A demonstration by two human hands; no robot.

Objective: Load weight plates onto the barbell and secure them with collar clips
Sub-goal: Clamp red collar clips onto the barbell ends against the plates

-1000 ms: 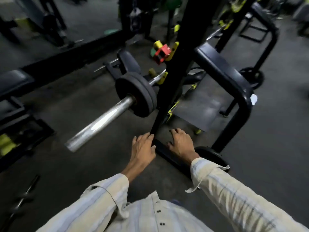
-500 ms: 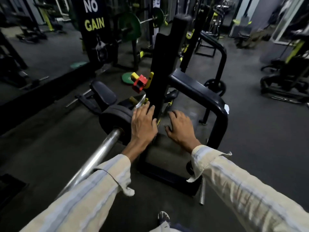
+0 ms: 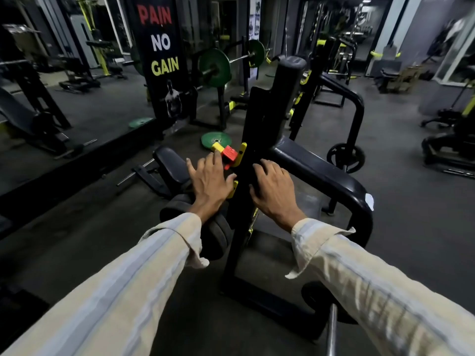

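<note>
Dark rubber gym floor [image 3: 411, 206] all around, machines and benches blurred at the edges. Tall black banner [image 3: 162, 60] at the back left, lettered "PAIN" in red, "NO" in white, "GAIN" in yellow-green, above a figure of a bare torso. Black rack upright [image 3: 259, 140] dead centre, its curved black side rail [image 3: 334, 181] sweeping right and down, a white sticker near the bend, writing too small to read. Green plate [image 3: 214, 67] mounted on a far bar beside the banner; another green plate [image 3: 216, 140] flat on the floor behind the rack. Two black weight plates [image 3: 216, 240] low and left of the upright, partly hidden under the left forearm, the barbell itself out of sight there. Striped pale shirt sleeves [image 3: 144, 273] reaching in from the bottom. Left hand [image 3: 209, 181] spread and relaxed, fingers straight, gripping nothing, fingertips just beside the collar clip. Right hand [image 3: 273, 190] loosely open, fingers slightly bent, lying against the upright, whether pressing cannot be told. Red and yellow collar clip [image 3: 228, 153] perched on a yellow peg on the upright's left face.
</note>
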